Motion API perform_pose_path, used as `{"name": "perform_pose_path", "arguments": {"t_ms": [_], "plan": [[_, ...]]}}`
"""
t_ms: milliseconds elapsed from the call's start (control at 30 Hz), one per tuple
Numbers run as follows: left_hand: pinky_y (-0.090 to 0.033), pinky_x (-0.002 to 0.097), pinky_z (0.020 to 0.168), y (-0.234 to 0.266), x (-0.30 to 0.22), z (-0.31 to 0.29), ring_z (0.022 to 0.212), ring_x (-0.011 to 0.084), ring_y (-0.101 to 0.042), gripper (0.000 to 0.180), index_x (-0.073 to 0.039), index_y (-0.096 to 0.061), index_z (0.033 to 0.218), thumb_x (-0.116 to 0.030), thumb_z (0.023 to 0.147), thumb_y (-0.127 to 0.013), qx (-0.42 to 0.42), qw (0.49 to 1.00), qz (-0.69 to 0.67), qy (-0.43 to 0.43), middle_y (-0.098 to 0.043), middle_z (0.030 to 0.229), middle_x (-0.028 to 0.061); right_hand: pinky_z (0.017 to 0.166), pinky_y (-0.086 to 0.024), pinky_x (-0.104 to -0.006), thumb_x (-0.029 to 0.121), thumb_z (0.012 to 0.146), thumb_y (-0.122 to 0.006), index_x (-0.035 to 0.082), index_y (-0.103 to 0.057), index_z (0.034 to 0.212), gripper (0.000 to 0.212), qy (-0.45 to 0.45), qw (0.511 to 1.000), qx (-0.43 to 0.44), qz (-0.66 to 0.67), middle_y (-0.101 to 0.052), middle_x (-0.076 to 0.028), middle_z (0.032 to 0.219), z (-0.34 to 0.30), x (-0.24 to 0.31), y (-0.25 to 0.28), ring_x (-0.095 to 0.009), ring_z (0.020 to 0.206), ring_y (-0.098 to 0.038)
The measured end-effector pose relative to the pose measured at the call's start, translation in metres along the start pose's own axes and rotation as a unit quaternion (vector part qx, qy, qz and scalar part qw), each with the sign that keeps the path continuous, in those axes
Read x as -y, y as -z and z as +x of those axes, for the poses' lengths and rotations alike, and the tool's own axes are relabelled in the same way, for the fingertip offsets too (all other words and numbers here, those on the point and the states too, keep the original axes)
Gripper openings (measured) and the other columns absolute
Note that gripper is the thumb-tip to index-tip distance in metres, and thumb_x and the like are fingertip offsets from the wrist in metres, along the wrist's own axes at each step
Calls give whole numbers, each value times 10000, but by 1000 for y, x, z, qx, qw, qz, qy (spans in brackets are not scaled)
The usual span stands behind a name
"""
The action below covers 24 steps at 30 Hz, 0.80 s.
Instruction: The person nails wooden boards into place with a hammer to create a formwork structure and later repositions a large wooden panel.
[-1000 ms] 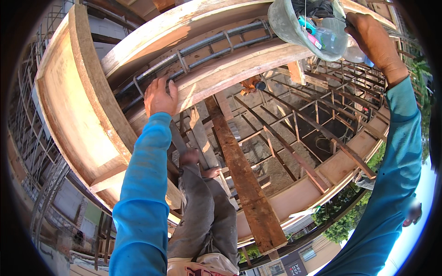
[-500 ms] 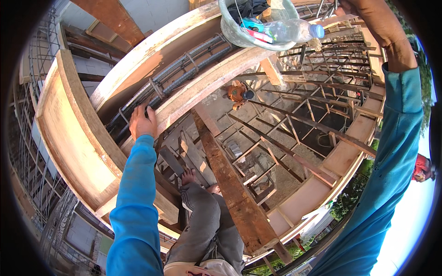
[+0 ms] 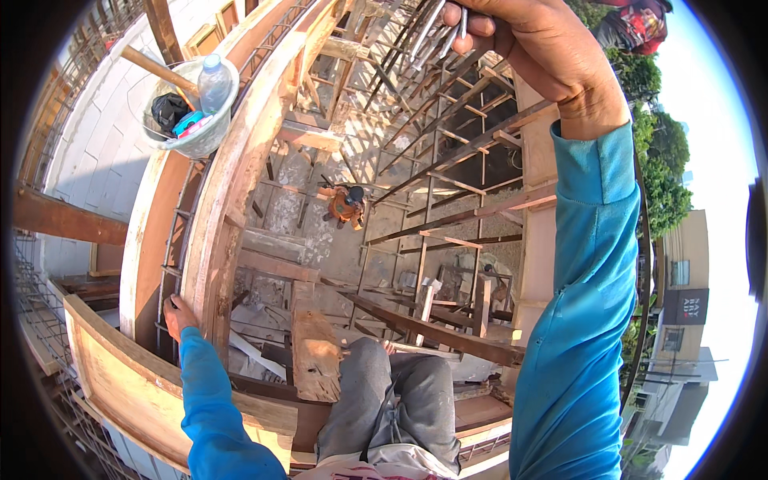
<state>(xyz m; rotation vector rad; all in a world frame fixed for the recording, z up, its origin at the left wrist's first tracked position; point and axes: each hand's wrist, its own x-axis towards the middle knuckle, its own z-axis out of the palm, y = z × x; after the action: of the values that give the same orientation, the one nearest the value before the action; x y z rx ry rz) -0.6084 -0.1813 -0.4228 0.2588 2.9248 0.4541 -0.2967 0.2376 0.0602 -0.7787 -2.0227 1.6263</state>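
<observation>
My left hand (image 3: pixel 180 317) grips the top edge of a wooden formwork board (image 3: pixel 210 232), its fingers curled over the side facing the rebar cage (image 3: pixel 174 256). That cage lies in the long trough between two boards. Raised at the upper right, my right hand (image 3: pixel 552 60) pinches several long shiny nails (image 3: pixel 436 36) that stick out past the fingertips; part of the bunch is cut off by the top edge. A pale bucket (image 3: pixel 200 142) sits on the formwork beyond my left hand. It holds a clear bottle (image 3: pixel 214 86), a wooden handle (image 3: pixel 164 72), a black bag and a turquoise item.
Below me spreads a deep drop crossed by timber props and braces (image 3: pixel 480 212). A person in orange (image 3: pixel 346 206) is down there; another in red (image 3: pixel 636 26) is at the upper right. A rough plank (image 3: pixel 314 360) lies by my knees. A curved formwork panel (image 3: pixel 132 384) is at left.
The view has swung, so the bucket now appears at the upper left. My right hand, mostly cut off before, shows more fully with the nails. My left hand stays on the formwork edge.
</observation>
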Motion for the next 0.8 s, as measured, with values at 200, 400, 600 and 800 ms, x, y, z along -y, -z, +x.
{"name": "perform_pose_path", "arguments": {"t_ms": [200,400,600,800], "plan": [[-381,457,997,-51,-32,-13,1184,391,-501,613,-52,-491,1339,-486,950,-299,96,992,34,-79,-531,1316,188,578,-547,-252,133,876,-655,-14,-652,890,147,178,957,-231,16,-652,-66,749,-207,18,50,-112,608,-591],[-456,490,897,-13,4,8,1062,400,-581,697,20,-564,1234,-541,916,-297,57,998,25,-6,-558,1244,261,505,-478,-267,200,880,-678,-30,-610,800,253,31,960,-259,100,-649,-58,700,-381,-75,-54,-119,553,-609],[-463,475,902,-29,-26,-29,1085,389,-579,657,51,-538,1243,-503,939,-358,86,992,29,-84,-544,1254,280,649,-462,-250,218,899,-663,-1,-632,924,222,-224,894,-345,178,-610,-2,779,-665,-127,-152,-82,727,-563],[-464,466,910,-38,-41,-62,1101,384,-574,636,58,-525,1252,-482,945,-390,123,965,-13,-232,-539,1260,283,581,-483,-198,239,896,-670,52,-629,883,192,-268,570,-751,199,-614,25,738,-900,-110,-222,-43,628,-544]]}}
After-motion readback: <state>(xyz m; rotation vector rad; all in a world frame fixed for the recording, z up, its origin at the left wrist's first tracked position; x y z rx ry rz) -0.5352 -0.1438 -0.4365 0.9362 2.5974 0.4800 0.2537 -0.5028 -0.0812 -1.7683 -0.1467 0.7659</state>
